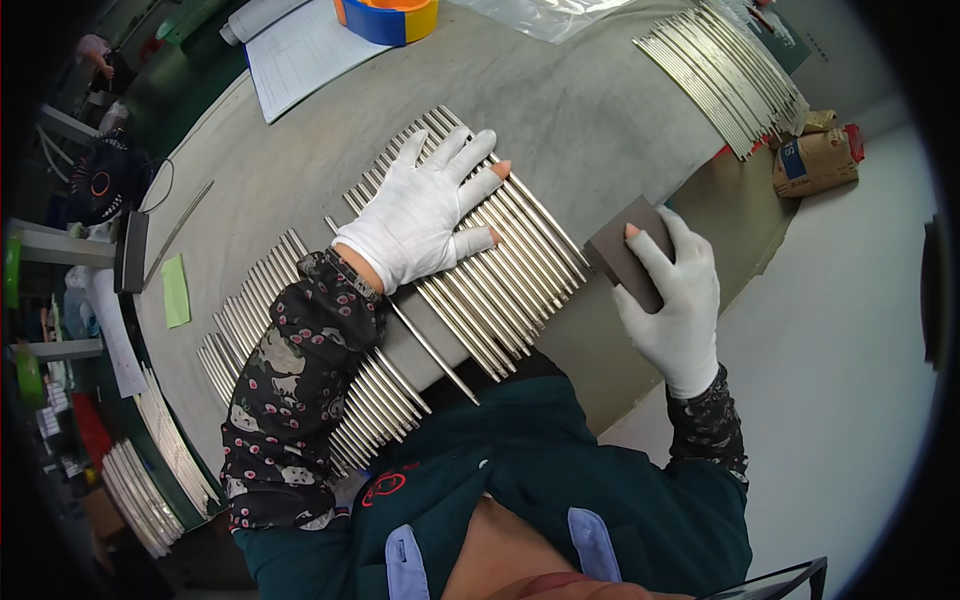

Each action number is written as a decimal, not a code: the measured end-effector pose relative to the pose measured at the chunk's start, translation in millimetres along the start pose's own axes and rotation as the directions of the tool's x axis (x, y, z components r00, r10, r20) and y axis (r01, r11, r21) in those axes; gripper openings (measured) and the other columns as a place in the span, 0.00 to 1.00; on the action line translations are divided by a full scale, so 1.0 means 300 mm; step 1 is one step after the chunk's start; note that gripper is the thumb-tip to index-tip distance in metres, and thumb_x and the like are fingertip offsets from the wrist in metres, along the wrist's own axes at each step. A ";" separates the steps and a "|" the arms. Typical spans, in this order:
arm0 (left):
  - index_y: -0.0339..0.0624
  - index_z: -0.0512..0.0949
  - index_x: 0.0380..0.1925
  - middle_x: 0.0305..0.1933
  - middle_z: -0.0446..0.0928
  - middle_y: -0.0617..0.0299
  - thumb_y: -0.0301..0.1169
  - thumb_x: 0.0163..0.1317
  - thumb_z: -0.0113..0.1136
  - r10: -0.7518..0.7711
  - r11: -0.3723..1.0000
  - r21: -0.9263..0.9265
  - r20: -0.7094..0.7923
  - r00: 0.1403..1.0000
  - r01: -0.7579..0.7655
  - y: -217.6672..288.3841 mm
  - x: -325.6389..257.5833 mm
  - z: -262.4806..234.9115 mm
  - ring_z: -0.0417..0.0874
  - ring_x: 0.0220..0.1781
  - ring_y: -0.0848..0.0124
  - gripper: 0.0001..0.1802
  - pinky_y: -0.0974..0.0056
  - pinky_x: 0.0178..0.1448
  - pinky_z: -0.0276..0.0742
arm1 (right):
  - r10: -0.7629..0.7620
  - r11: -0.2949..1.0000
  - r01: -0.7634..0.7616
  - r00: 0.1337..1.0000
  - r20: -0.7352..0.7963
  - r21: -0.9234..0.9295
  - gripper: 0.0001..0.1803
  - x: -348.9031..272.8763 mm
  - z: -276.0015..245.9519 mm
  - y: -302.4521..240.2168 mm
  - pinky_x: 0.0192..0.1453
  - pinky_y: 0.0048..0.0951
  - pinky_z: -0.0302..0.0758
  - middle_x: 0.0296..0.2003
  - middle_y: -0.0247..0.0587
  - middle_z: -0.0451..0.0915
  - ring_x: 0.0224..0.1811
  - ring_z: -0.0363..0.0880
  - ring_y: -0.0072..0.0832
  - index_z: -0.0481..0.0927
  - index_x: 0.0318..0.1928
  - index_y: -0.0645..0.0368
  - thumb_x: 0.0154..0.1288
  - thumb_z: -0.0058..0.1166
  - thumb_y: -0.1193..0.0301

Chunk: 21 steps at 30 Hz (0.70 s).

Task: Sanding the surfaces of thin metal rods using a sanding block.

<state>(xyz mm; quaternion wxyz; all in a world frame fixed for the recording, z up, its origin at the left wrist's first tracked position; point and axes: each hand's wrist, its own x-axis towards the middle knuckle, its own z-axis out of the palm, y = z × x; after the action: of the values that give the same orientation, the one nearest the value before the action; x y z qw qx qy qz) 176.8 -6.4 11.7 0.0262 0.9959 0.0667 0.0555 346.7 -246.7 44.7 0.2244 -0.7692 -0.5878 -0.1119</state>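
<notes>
My left hand [415,215], in a white glove with bare tips on some fingers, lies flat with fingers spread on a row of shiny metal rods [510,270]. These lie side by side on the grey table. In my gloved right hand [680,300] is a dark grey-brown block like a sanding sponge [630,250], held just off the rods' right ends. A lone rod [435,350] lies apart in the gap between that row and a second row of rods [375,410], which is partly under my left forearm.
More rods [720,75] are spread at the far right, near a brown paper package [815,165]. Papers [310,60], a blue-and-yellow ring-shaped item [390,20] and clear plastic [545,15] lie at the back. A green note [176,290] and a fan [100,180] are at left.
</notes>
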 end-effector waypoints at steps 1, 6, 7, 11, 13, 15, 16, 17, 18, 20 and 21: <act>0.48 0.61 0.70 0.76 0.54 0.49 0.60 0.66 0.44 -0.010 1.000 0.014 0.005 1.000 0.010 0.001 0.005 -0.003 0.54 0.76 0.45 0.40 0.38 0.75 0.46 | 0.001 1.000 -0.001 1.000 0.000 -0.004 0.30 -0.014 -0.012 -0.010 0.51 0.42 0.76 0.55 0.56 0.72 0.50 0.74 0.49 0.79 0.52 0.52 0.42 0.67 0.70; 0.48 0.59 0.71 0.76 0.53 0.46 0.60 0.66 0.44 -0.013 0.999 0.042 0.029 1.000 0.012 0.007 0.026 -0.006 0.53 0.76 0.45 0.40 0.38 0.75 0.46 | -0.049 0.996 0.042 0.994 0.094 0.076 0.32 -0.048 0.006 -0.030 0.53 0.44 0.74 0.58 0.57 0.70 0.52 0.74 0.49 0.79 0.52 0.51 0.40 0.68 0.69; 0.48 0.59 0.71 0.76 0.52 0.46 0.61 0.66 0.43 -0.016 0.999 0.030 0.006 1.000 0.016 0.009 0.019 -0.001 0.53 0.76 0.44 0.40 0.38 0.75 0.45 | -0.055 0.996 0.049 0.995 0.086 0.076 0.32 -0.040 0.004 -0.020 0.53 0.44 0.74 0.58 0.57 0.70 0.52 0.74 0.49 0.79 0.52 0.51 0.40 0.68 0.69; 0.48 0.57 0.72 0.76 0.51 0.44 0.63 0.67 0.40 0.007 1.000 -0.003 -0.044 0.999 -0.008 0.010 -0.021 -0.030 0.52 0.76 0.43 0.42 0.37 0.76 0.44 | -0.002 1.000 0.002 1.000 0.011 0.014 0.31 -0.039 -0.009 0.005 0.53 0.43 0.75 0.58 0.56 0.71 0.52 0.73 0.49 0.79 0.52 0.51 0.41 0.68 0.69; 0.48 0.56 0.72 0.76 0.51 0.44 0.64 0.67 0.39 0.011 1.000 -0.003 -0.022 1.000 -0.011 0.016 -0.046 -0.045 0.53 0.76 0.42 0.42 0.36 0.75 0.44 | 0.004 0.999 -0.004 1.000 -0.010 0.033 0.31 -0.040 -0.013 0.001 0.53 0.43 0.75 0.57 0.56 0.71 0.52 0.74 0.49 0.79 0.52 0.52 0.41 0.68 0.69; 0.49 0.55 0.72 0.76 0.51 0.45 0.64 0.67 0.38 0.002 1.000 -0.014 0.001 1.000 -0.002 0.017 -0.059 -0.024 0.53 0.76 0.43 0.42 0.36 0.75 0.44 | 0.003 0.999 -0.003 1.000 -0.006 0.046 0.30 -0.044 -0.007 -0.001 0.53 0.43 0.75 0.57 0.56 0.71 0.52 0.74 0.49 0.79 0.52 0.52 0.41 0.68 0.69; 0.49 0.55 0.73 0.76 0.51 0.45 0.63 0.67 0.38 -0.003 1.000 -0.027 0.023 1.000 0.004 0.017 -0.064 -0.017 0.53 0.76 0.43 0.42 0.36 0.75 0.44 | 0.004 0.998 -0.004 1.000 -0.002 0.057 0.30 -0.044 -0.003 -0.002 0.53 0.43 0.75 0.57 0.56 0.71 0.51 0.74 0.49 0.79 0.51 0.53 0.41 0.68 0.70; 0.50 0.54 0.73 0.76 0.51 0.46 0.63 0.67 0.38 -0.001 0.999 0.042 0.036 0.999 0.000 0.020 -0.068 -0.015 0.54 0.76 0.43 0.42 0.37 0.76 0.43 | 0.002 0.998 -0.001 1.000 -0.005 0.058 0.30 -0.043 -0.001 -0.004 0.53 0.43 0.75 0.57 0.56 0.71 0.51 0.74 0.49 0.79 0.51 0.53 0.41 0.68 0.70; 0.50 0.54 0.73 0.76 0.51 0.46 0.63 0.67 0.38 0.001 0.999 0.042 0.037 0.999 -0.003 0.022 -0.069 -0.013 0.54 0.76 0.43 0.42 0.37 0.76 0.43 | 0.004 0.998 -0.005 1.000 0.006 0.057 0.30 -0.045 0.003 -0.003 0.52 0.43 0.75 0.57 0.56 0.71 0.51 0.74 0.49 0.79 0.51 0.53 0.41 0.68 0.70; 0.50 0.54 0.73 0.76 0.52 0.46 0.62 0.68 0.38 -0.010 0.999 0.050 0.040 0.999 0.008 0.019 -0.072 -0.009 0.54 0.76 0.44 0.41 0.37 0.76 0.44 | 0.010 0.998 -0.011 1.000 0.018 0.056 0.30 -0.046 0.012 -0.001 0.52 0.43 0.75 0.57 0.56 0.71 0.51 0.74 0.48 0.79 0.51 0.53 0.41 0.68 0.70; 0.50 0.54 0.73 0.76 0.52 0.46 0.62 0.68 0.38 -0.009 0.998 0.059 0.032 0.999 0.007 0.018 -0.077 -0.008 0.54 0.76 0.44 0.41 0.37 0.75 0.44 | 0.015 0.998 -0.017 1.000 0.023 0.060 0.30 -0.044 0.016 -0.002 0.53 0.43 0.75 0.57 0.56 0.71 0.51 0.74 0.48 0.79 0.51 0.53 0.42 0.68 0.70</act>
<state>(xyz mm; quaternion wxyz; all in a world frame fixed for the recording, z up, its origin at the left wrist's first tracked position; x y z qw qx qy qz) 154.3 -14.6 12.1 -0.0016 0.9967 0.0720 0.0371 342.0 -255.5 34.9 0.2418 -0.7680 -0.5871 -0.0838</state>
